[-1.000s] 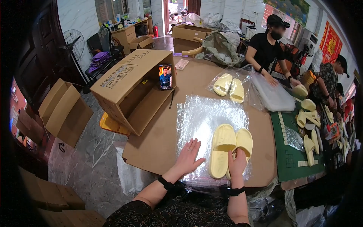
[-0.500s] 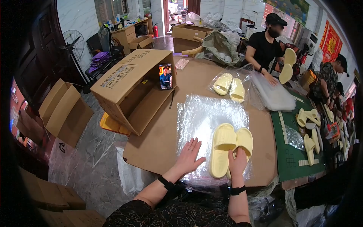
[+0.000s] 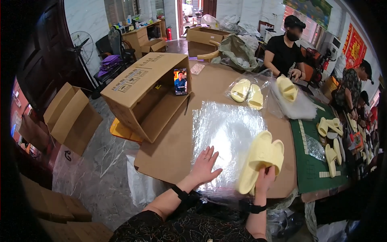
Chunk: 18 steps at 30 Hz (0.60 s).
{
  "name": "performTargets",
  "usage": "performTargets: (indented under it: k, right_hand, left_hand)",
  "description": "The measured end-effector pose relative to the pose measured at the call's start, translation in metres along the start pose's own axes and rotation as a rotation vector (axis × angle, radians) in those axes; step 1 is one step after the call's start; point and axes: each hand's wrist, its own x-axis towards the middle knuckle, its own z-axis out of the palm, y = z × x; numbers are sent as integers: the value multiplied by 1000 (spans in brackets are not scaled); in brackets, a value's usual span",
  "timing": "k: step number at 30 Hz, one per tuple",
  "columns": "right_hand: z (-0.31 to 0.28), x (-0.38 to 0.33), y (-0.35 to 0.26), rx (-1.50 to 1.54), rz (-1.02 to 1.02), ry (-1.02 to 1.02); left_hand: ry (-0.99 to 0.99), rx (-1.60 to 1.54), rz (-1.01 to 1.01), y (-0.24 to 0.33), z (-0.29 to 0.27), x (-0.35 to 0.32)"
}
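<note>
Through the head camera I locate the pair of pale yellow slippers above the right-hand part of the bench, near its front edge. The two slippers are side by side, toes pointing away from the body, straps up, overlapping in view. I cannot tell whether their lower edges touch the surface below.

Right hand: fingers closed, pinching the pair near the strap openings. Left hand: palm down, fingers extended and thumb spread, resting on the clear plastic sheets. The sheets lie flat and reflect light; the slippers overlap their right side. A black band is on each wrist.

Beyond the sheets, I note a second slipper pair inside a clear bag. To its right, a further pair of slippers sits on a pile of clear bags, with a co-worker standing behind it. On the right, a green mat carries several loose slippers.

On the bench's left side, a cardboard box rests on its side, opening toward the sheets. A lit phone stands upright at the opening. An open carton is farther left, beside the bench.
</note>
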Motion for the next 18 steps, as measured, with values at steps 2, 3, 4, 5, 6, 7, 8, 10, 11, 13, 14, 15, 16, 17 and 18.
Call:
performTargets:
  k: [2,3,4,5,6,7,8,10,11,13,14,15,16,17,18]
  right_hand:
    - [-16,-6,6,4,-15,40]
    - [-23,-9,12,0,-12,43]
    - [-30,-12,16,72,-45,81]
    - [-38,-16,18,145,-78,116]
    - [-51,-20,16,79,0,80]
    - [-58,-23,21,66,-67,108]
    - [-64,-27,17,78,-22,126]
    - [-77,-33,9,85,27,146]
    - [-83,-38,5,80,16,160]
    - [-88,-45,5,74,10,173]
    - [-90,-48,6,93,3,176]
    - [-92,-50,8,112,-4,179]
    - [-93,-52,9,126,11,159]
    - [-93,-53,6,124,14,161]
    - [-91,-54,0,104,8,159]
  left_hand:
    - [-47,14,-1,4,-8,-1]
    - [-91,31,-4,4,-12,-1]
    - [-115,19,-1,-1,-8,1]
    - [-119,16,0,1,-10,1]
    - [-118,86,-21,5,-12,0]
    - [-117,157,-42,7,-13,-2]
    - [-89,175,-13,10,-15,-1]
    - [-138,136,118,13,-22,-2]
    - [-183,101,243,16,-28,-5]
    - [-243,45,284,15,-25,-10]
    - [-274,49,293,14,-21,-11]
    - [-305,53,302,13,-18,-13]
    - [-267,55,287,13,-14,-13]
    - [-271,54,289,13,-11,-12]
    - [-247,88,264,14,-7,-10]
